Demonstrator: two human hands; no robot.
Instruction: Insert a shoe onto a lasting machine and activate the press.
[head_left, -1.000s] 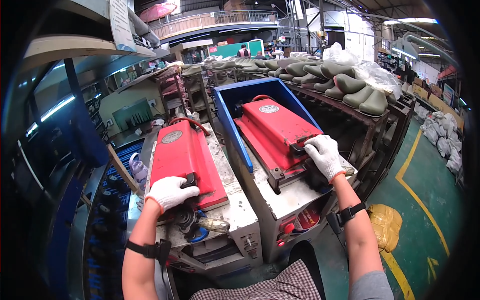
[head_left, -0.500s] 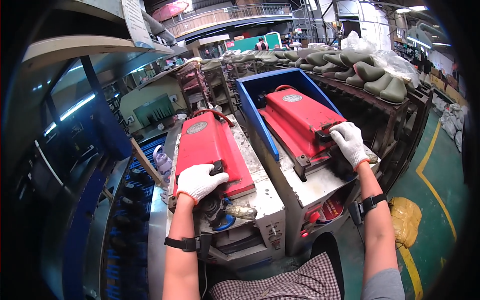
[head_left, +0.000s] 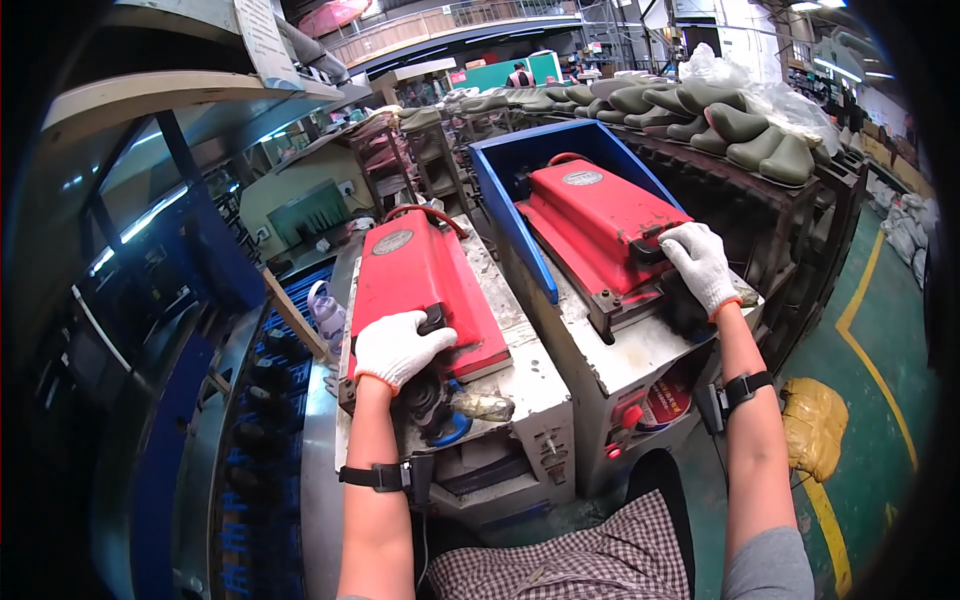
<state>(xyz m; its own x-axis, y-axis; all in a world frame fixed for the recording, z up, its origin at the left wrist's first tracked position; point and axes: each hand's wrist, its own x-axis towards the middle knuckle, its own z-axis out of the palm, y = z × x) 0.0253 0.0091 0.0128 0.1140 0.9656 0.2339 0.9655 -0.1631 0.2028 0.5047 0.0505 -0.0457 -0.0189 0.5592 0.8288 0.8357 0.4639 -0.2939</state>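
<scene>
Two red metal machine covers stand side by side before me, both lowered. On the near end of the left cover (head_left: 415,275), my left hand (head_left: 403,350), in a white knit glove, is closed around a black handle (head_left: 432,318). My right hand (head_left: 700,264), gloved the same way, grips the black handle (head_left: 648,250) on the right cover (head_left: 595,215). Each cover lies on a worn white machine body. Below my left hand sit a dark knob-like part (head_left: 425,400) and a blue ring-shaped piece (head_left: 450,428). The fingers' undersides are hidden.
A blue guard (head_left: 535,250) frames the right machine. Olive-green boots or shoes (head_left: 735,122) are heaped on a rack behind it. A yellow wrapped bundle (head_left: 813,428) lies on the green floor at right. A lilac bottle (head_left: 326,312) stands left, beside a blue-slatted conveyor (head_left: 285,390).
My view has shifted slightly. Both hands stay at the handles, the left one with its thumb a little differently placed. The covers look unmoved.
</scene>
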